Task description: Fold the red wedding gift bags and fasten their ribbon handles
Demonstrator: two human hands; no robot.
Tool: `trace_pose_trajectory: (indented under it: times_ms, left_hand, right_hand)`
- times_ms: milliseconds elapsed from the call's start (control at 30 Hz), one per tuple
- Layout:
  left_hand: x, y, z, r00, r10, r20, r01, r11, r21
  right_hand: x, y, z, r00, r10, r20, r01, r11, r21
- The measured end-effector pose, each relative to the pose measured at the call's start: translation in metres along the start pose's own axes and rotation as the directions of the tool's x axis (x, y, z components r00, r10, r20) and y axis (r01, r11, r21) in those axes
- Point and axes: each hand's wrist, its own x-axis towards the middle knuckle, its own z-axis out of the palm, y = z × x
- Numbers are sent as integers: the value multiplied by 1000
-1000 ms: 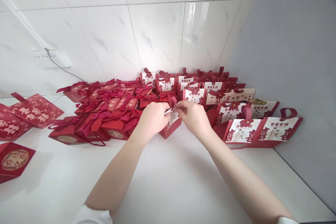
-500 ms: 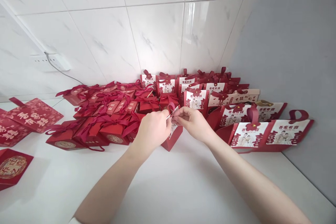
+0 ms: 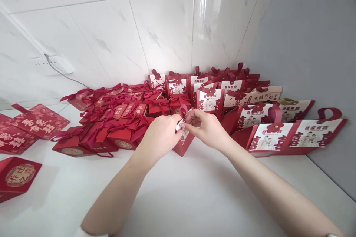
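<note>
In the head view, a small red gift box [image 3: 184,149] with a white printed front stands on the white surface, one corner toward me. My left hand [image 3: 163,130] is closed at its top, fingers curled round the upper edge. From the other side my right hand [image 3: 206,127] pinches the same top with thumb and fingertips. A magenta ribbon loop [image 3: 183,109] sticks up between the two hands. Part of a white flap shows at the fingertips; the hands hide most of the box's upper part. Behind it sits another red box [image 3: 178,100] with a bow.
Several red boxes with ribbon bows [image 3: 122,135] crowd the left. Several white-fronted gift bags [image 3: 272,137] with loop handles stand at the right, beside a grey wall. Flat red bags [image 3: 36,122] and a red box [image 3: 19,177] lie far left. A cable runs from a wall socket [image 3: 58,64].
Both hands stay at the top of the box, the fingers shifting slightly as more of the white flap shows. My view has shifted a little, so the surroundings sit differently in the frame.
</note>
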Motion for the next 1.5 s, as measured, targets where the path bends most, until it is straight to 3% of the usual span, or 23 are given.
trace_pose_trajectory:
  times_ms: [433, 1100, 1333, 1500]
  left_hand:
    - [-11, 15, 6, 1000, -13, 12, 11, 993, 118]
    - [-10, 16, 4, 999, 37, 7, -38, 983, 181]
    - [-9, 14, 5, 997, 72, -1, -71, 981, 183]
    - [-9, 15, 8, 998, 62, -10, -59, 982, 181]
  right_hand:
    - [-5, -11, -4, 994, -109, 14, 110, 972, -207]
    - [-3, -14, -16, 998, -47, 37, 54, 975, -216]
    - [-4, -11, -23, 983, -140, 120, 175, 913, -368]
    - [-3, -6, -19, 976, -183, 116, 216, 869, -444]
